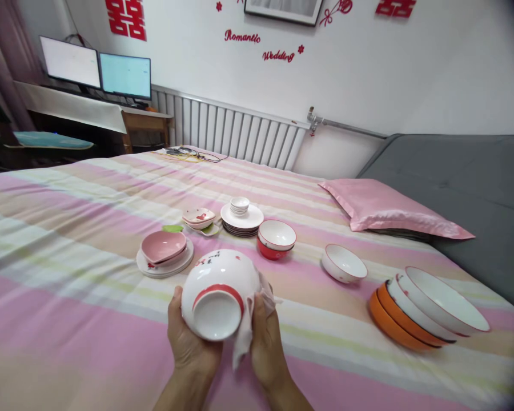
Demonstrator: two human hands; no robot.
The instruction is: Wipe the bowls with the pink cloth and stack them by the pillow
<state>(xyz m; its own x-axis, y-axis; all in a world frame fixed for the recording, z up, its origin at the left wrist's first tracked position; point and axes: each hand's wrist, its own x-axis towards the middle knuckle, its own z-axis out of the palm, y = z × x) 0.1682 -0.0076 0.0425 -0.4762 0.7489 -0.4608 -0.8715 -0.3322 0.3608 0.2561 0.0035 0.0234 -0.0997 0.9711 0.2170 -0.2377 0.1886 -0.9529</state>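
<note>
A white bowl (223, 268) with a red band round its foot and small dark and red prints is held up over the bed, its base turned toward me. My left hand (193, 342) grips the bowl's left side, thumb along the wall. On the other side, my right hand (265, 337) presses a thin white cloth or tissue (245, 337) against the bowl, fingers closed round it. The cloth's loose end hangs below the bowl. Fingers behind the bowl are hidden.
Beyond the bowl stand pink dishes (163, 246) on white plates, small printed dishes (199, 217), stacked plates (229, 217) with little bowls (239, 204), and a red-and-white bowl pair (276, 242). Rightward are a single bowl (345, 265), large stacked bowls (398, 314) and a pink pillow (389, 205).
</note>
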